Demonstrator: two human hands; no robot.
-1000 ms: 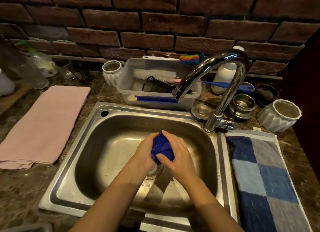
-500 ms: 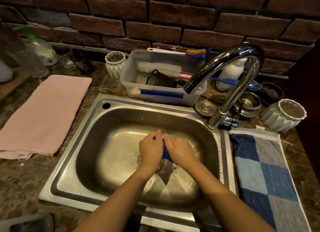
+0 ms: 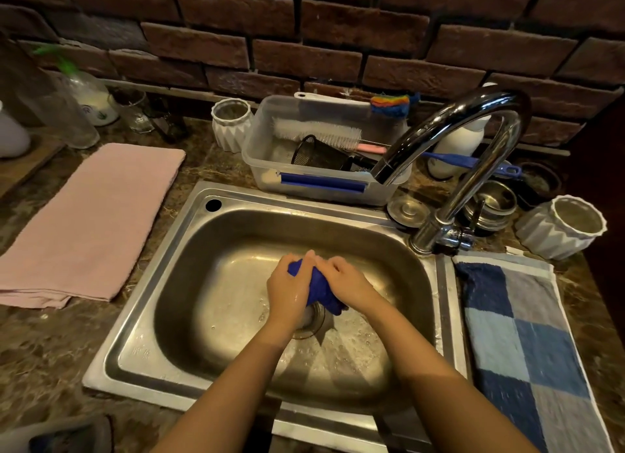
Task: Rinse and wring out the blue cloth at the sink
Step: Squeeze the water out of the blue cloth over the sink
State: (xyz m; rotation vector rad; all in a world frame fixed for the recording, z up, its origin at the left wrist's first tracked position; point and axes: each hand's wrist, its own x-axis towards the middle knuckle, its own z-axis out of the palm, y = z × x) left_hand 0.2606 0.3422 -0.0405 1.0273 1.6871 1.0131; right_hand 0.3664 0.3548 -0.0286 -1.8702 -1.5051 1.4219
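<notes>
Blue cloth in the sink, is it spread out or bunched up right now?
Bunched up. The blue cloth is a tight wad gripped between the left hand and right hand, low over the sink.

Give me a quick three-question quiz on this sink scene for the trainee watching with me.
1. True or false: water is streaming from the curved chrome faucet.
2. Which grips the bunched dark blue cloth: A) left hand alone, B) right hand alone, C) both hands?
3. Fill in: the folded pink towel lies on the counter to the ___ of the stainless steel sink.
Key: 1 false, no stream shows; 2 C; 3 left.
</notes>
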